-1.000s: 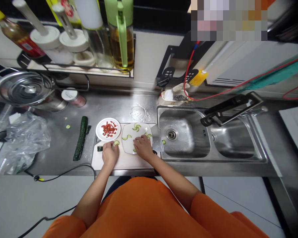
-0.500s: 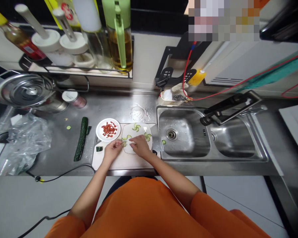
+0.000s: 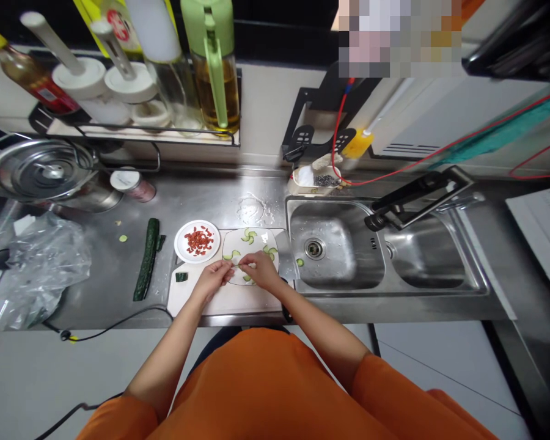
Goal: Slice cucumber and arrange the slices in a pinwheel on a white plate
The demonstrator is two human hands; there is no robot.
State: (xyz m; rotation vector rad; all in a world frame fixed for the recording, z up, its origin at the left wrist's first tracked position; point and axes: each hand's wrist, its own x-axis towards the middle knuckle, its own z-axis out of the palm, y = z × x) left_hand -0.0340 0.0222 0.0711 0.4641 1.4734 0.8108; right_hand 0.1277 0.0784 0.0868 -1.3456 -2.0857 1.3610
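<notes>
A white squarish plate [image 3: 229, 239] with curved cucumber slices [image 3: 249, 236] in small swirls sits on a white cutting board [image 3: 197, 299]. Over its near half, my left hand [image 3: 214, 278] and my right hand [image 3: 261, 270] meet, fingertips pinched around a thin cucumber slice [image 3: 238, 265]. Part of the plate is hidden beneath my hands. Left of it, a round white dish [image 3: 179, 249] holds small dried red berries [image 3: 199, 240]. A short cucumber chunk [image 3: 181, 277] rests on the board. A knife [image 3: 286, 252] lies at the board's right side.
A long cucumber [image 3: 146, 263] and a plastic bag [image 3: 50, 263] lie to the left. A double steel sink [image 3: 339, 244] with a black faucet [image 3: 412, 201] is at right. Behind stand a lidded pot [image 3: 50, 174], a small can [image 3: 132, 183] and a rack [image 3: 156, 135] of bottles and jars.
My right hand has gone from pointing over the plate to pinching beside my left fingertips. Both hands now meet at the slice. The whole view has shifted slightly.
</notes>
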